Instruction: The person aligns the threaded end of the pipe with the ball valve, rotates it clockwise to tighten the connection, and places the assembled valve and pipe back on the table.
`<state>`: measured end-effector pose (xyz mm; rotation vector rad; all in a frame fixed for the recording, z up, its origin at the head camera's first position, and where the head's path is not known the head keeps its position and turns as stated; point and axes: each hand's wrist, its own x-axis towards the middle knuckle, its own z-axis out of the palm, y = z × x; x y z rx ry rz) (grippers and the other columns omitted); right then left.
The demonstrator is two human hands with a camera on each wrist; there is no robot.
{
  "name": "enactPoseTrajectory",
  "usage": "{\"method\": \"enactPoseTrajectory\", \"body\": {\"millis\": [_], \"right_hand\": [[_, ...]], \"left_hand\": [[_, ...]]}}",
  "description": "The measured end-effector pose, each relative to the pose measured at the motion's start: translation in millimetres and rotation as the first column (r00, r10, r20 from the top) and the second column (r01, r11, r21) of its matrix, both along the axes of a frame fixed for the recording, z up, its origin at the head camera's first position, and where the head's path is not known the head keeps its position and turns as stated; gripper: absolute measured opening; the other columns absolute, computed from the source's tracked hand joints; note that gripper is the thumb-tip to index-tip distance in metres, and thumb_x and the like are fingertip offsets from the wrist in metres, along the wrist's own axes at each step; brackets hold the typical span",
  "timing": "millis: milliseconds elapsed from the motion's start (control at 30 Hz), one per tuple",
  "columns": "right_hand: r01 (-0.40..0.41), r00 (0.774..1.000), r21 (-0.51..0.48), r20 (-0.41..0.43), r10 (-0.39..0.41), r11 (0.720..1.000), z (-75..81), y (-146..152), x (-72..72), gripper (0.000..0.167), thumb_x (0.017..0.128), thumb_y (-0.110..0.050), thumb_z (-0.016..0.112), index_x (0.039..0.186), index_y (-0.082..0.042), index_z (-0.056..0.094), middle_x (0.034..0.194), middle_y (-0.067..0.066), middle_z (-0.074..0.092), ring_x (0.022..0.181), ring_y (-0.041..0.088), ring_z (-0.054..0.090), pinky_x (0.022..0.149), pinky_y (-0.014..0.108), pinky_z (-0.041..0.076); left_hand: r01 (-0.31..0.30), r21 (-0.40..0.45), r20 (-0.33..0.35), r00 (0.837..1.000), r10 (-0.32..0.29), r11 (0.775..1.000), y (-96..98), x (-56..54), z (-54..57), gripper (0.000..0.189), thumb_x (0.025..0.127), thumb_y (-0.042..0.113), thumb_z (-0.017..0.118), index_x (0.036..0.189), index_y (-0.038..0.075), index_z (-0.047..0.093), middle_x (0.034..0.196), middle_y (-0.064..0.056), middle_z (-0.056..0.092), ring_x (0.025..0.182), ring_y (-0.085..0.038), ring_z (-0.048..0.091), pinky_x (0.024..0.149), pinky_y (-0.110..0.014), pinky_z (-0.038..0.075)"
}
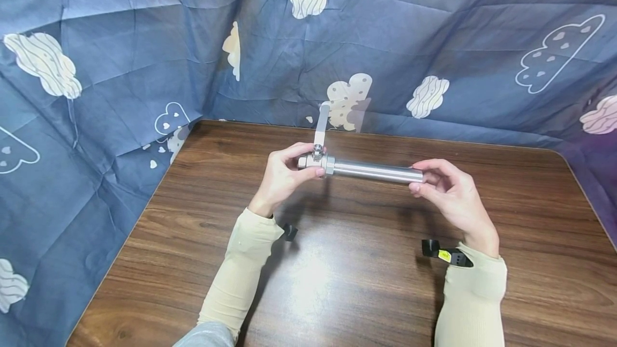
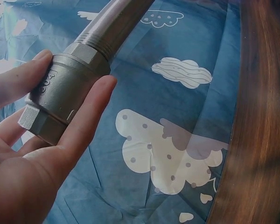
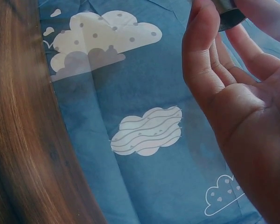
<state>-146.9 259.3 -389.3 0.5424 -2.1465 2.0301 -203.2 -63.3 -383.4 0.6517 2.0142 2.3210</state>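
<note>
A silver ball valve [image 1: 313, 163] with a long lever handle [image 1: 322, 125] is joined to a shiny metal pipe [image 1: 378, 171], held roughly level above the table. My left hand [image 1: 284, 171] grips the valve body between thumb and fingers. In the left wrist view the valve [image 2: 65, 91] shows raised lettering and a hex end, and some thread shows on the pipe [image 2: 114, 25] where it enters the valve. My right hand [image 1: 450, 191] pinches the pipe's far end. The right wrist view shows only that pipe end [image 3: 229, 18] between the fingers.
The brown wooden table [image 1: 366, 283] lies beneath both hands. A blue curtain [image 1: 270, 63] with cloud prints hangs behind it and along its left side. A black wrist camera [image 1: 430, 248] juts from the right sleeve, another black piece [image 1: 290, 232] from the left.
</note>
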Motion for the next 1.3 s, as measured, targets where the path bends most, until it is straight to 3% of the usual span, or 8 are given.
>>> {"method": "enactPoseTrajectory", "body": {"millis": [567, 767, 967, 1300], "right_hand": [[0.004, 1.000, 0.049, -0.016, -0.003, 0.999, 0.2, 0.6, -0.7, 0.033, 0.081, 0.016, 0.065, 0.113, 0.007, 0.059, 0.084, -0.003, 0.071, 0.069, 0.005, 0.066, 0.062, 0.016, 0.054], [0.012, 1.000, 0.041, -0.013, -0.011, 0.999, -0.9, -0.1, -0.4, 0.038, 0.078, 0.017, 0.067, 0.113, 0.007, 0.059, 0.091, -0.003, 0.071, 0.076, 0.004, 0.067, 0.065, 0.016, 0.055], [-0.046, 0.998, -0.041, -0.032, 0.045, 0.998, -2.8, -1.5, -2.2, 0.046, 0.070, 0.027, 0.066, 0.112, 0.011, 0.056, 0.098, 0.002, 0.068, 0.084, 0.007, 0.069, 0.073, 0.018, 0.057], [-0.019, 0.999, -0.014, -0.037, 0.018, 1.000, -2.1, -2.2, -2.3, 0.043, 0.072, 0.025, 0.067, 0.111, 0.012, 0.056, 0.099, 0.001, 0.068, 0.084, 0.006, 0.069, 0.073, 0.017, 0.057]], "left_hand": [[0.004, 0.004, 0.001, 1.000, -0.004, 1.000, 0.0, 0.2, 0.8, 0.044, 0.072, -0.017, 0.072, 0.115, -0.015, 0.061, 0.099, -0.001, 0.065, 0.083, -0.011, 0.064, 0.072, -0.032, 0.060], [0.012, 0.008, -0.005, 1.000, -0.012, 1.000, -0.1, -0.4, -0.7, 0.044, 0.072, -0.016, 0.072, 0.114, -0.014, 0.062, 0.098, -0.001, 0.065, 0.082, -0.012, 0.064, 0.071, -0.032, 0.060], [0.013, -0.001, -0.009, 1.000, -0.013, 1.000, -0.1, 0.3, -0.2, 0.042, 0.073, -0.016, 0.072, 0.114, -0.014, 0.062, 0.098, -0.002, 0.065, 0.081, -0.011, 0.064, 0.071, -0.031, 0.060], [0.021, 0.015, 0.006, 1.000, -0.022, 1.000, 0.1, 0.2, 0.0, 0.044, 0.073, -0.017, 0.071, 0.115, -0.014, 0.062, 0.099, -0.003, 0.065, 0.081, -0.012, 0.064, 0.071, -0.035, 0.061]]}}
